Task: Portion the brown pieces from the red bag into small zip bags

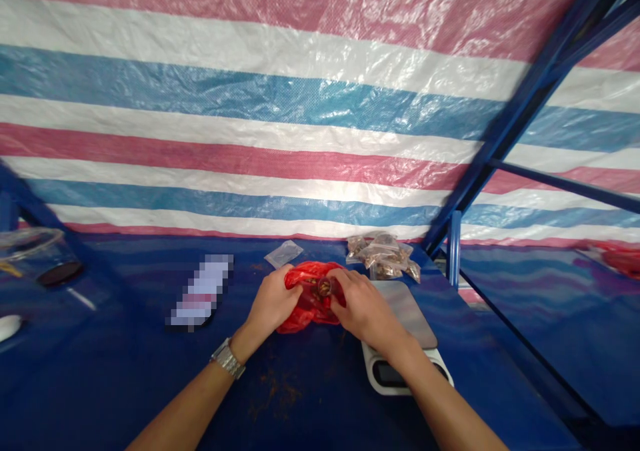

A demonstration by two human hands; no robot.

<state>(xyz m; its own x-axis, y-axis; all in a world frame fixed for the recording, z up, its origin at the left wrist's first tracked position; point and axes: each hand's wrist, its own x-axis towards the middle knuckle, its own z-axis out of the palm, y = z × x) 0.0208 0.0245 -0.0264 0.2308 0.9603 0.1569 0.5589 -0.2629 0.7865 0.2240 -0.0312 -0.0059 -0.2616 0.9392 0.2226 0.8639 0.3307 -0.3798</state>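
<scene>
A crumpled red plastic bag (pixel 305 318) lies on the blue tabletop with its mouth facing up and brown bits inside. My left hand (pixel 274 301) grips the bag's left rim, thumb inside and fingers around the outside. At the bag's right side, my right hand (pixel 363 304) is closed round a small round container (pixel 325 287), seemingly a clear cup, with brown pieces in it. Its lower part is hidden by the bag and my fingers. Beneath my right forearm sits a white kitchen scale (pixel 407 318) with a grey metal plate.
Several filled clear zip bags (pixel 385 254) are piled behind the scale. One flat clear bag (pixel 284 254) lies behind the red bag. A blurred-out phone (pixel 203 291) is at left, near a clear container (pixel 35 241). Brown crumbs (pixel 275 394) dot the blue table (pixel 150 391). Blue metal posts (pixel 487 151) rise at right.
</scene>
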